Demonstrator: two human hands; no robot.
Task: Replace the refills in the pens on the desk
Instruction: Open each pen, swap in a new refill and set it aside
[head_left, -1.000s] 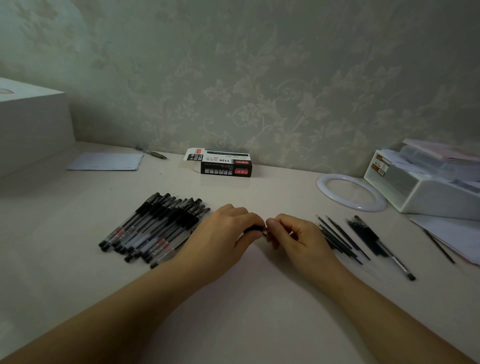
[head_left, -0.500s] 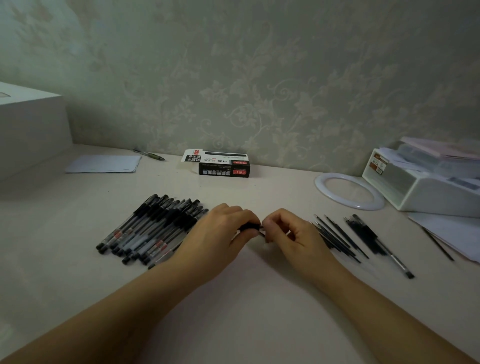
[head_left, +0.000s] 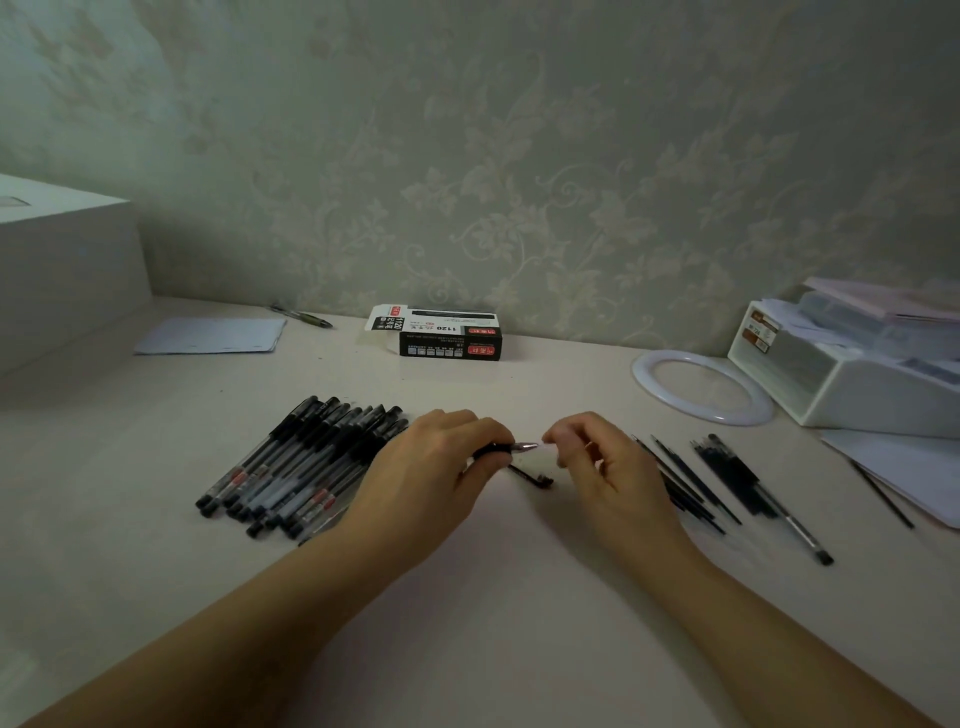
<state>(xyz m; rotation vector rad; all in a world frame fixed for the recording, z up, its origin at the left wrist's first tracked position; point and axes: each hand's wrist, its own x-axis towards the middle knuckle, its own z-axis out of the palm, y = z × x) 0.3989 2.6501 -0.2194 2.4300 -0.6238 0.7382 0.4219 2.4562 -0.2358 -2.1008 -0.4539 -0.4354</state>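
My left hand (head_left: 441, 462) grips a black pen (head_left: 506, 448) just above the desk, its silver tip pointing right and bare. My right hand (head_left: 605, 465) hovers a little right of the tip with curled fingers, and I see nothing held in them. A black pen cap (head_left: 535, 477) lies on the desk under the gap between my hands. A row of several capped pens (head_left: 301, 462) lies to the left. Several loose dark refills (head_left: 691, 478) and one pen (head_left: 795, 527) lie to the right.
A black and white refill box (head_left: 447, 338) stands by the wall. A white ring (head_left: 701, 385) and a white organiser (head_left: 852, 374) with papers sit at the right. At the left are a sheet of paper (head_left: 208, 335), a green pen (head_left: 301, 315) and a white box (head_left: 62, 270).
My hands were together on the pen; my right hand has now drawn away to the right. The pen's silver tip is bare, and a black cap now lies on the desk.
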